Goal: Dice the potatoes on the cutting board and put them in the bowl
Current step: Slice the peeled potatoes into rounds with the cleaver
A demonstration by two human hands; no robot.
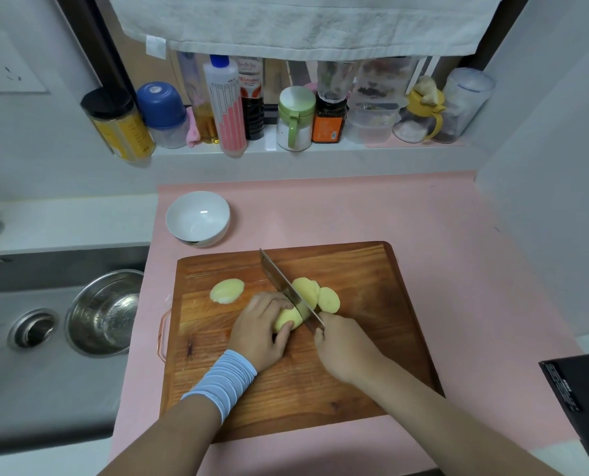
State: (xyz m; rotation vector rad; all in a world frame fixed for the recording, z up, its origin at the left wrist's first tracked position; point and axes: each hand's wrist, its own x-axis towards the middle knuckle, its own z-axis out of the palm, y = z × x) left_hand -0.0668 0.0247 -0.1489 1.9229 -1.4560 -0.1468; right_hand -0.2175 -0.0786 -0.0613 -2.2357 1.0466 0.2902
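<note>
potato [287, 319]: sat mid cutting board [354, 372], knife [287, 289] blade down in it
slices [329, 299]: fanned just right of the blade; one slice [226, 291] lay apart at left
left hand [260, 326]: fingers curled over the uncut end
right hand [342, 348]: fingers wrapped round the knife handle
bowl [198, 218]: stood on pink mat [440, 235], beyond the board's far-left corner
steel pot [104, 314]: in the sink [11, 389]

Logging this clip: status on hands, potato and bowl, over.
Left hand grips the potato; right hand holds the knife, blade mid-cut. Slices lie on the cutting board; bowl empty. Nothing blocks the cut.
</note>
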